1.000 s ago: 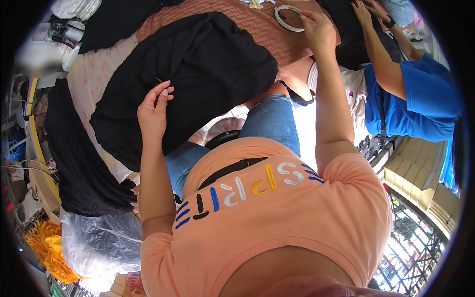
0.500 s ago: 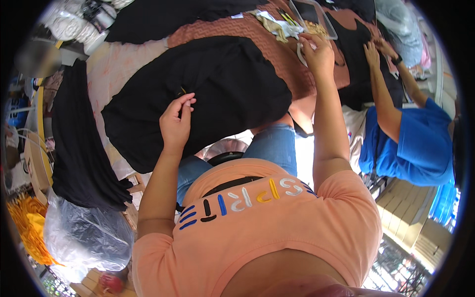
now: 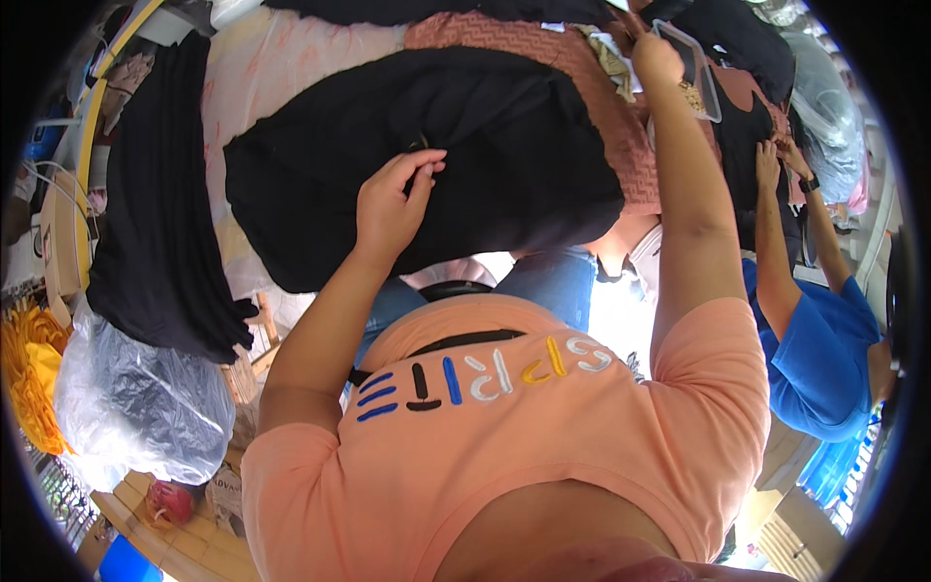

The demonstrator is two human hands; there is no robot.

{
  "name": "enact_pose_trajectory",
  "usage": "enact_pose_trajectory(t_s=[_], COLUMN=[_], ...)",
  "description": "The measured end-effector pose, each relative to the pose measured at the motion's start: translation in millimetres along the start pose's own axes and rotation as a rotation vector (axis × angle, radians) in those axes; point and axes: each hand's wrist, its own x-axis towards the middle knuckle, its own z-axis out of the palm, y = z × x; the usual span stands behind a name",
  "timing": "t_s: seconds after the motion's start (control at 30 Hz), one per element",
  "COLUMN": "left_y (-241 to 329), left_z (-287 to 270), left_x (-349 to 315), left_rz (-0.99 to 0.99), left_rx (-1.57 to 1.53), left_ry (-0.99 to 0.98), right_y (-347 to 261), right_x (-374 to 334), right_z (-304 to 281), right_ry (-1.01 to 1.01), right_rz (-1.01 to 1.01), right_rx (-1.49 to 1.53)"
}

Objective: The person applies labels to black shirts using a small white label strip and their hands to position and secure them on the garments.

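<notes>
A large piece of black fabric (image 3: 485, 204) lies spread in front of me. My left hand (image 3: 396, 206) rests over it, thumb and fingers drawn together in a pinch; whatever they hold is too small to make out. Just beyond its fingertips, a small yellowish thing (image 3: 418, 144) shows on the cloth. My right arm stretches far forward to the right. There my right hand (image 3: 658, 60) is curled closed beside a clear plastic container (image 3: 713, 82) with small light brown bits in it. What its fingers hold is hidden. Crumpled olive cloth (image 3: 611, 63) lies left of that hand.
Reddish-brown patterned fabric (image 3: 621, 136) lies under the black piece. At left hangs a long black cloth (image 3: 150, 213), above a clear plastic bag (image 3: 145, 398) and yellow fabric (image 3: 34, 369). On the right, a person in a blue shirt (image 3: 824, 349) works on another black garment (image 3: 742, 126).
My right hand has reached farther forward, past where it held something white. My left hand keeps its pinch over the black fabric. The whole view has shifted.
</notes>
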Motion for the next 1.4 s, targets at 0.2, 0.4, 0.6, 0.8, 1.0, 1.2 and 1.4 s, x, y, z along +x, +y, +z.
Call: enact_pose_trajectory(t_s=[0.2, 0.4, 0.6, 0.8, 1.0, 1.2, 1.4], left_y=[-12, -8, 4, 9, 15, 14, 13], left_z=[-24, -42, -45, -45, -45, -46, -46], left_x=[4, 19, 19, 18, 17, 18, 18], left_rz=[-0.180, -0.164, -0.191, -0.164, -0.205, -0.200, -0.243], left_rx=[-0.256, -0.312, -0.452, -0.419, -0.458, -0.467, -0.459], left_ry=[-0.154, -0.413, -0.436, -0.491, -0.544, -0.572, -0.578], right_y=[-79, -125, -165, -165, -173, -179, -182], right_x=[-75, -206, -260, -253, -248, -244, -247], right_z=[-124, -132, -133, -128, -128, -123, -123], right_ry=[0.317, -0.624, -0.905, -0.985, -1.038, -1.133, -1.084], right_rz=[0.003, -0.140, -0.066, -0.070, -0.092, -0.139, -0.134], right_rx=[0.909, 1.655, 1.551, 1.555, 1.504, 1.559, 1.598])
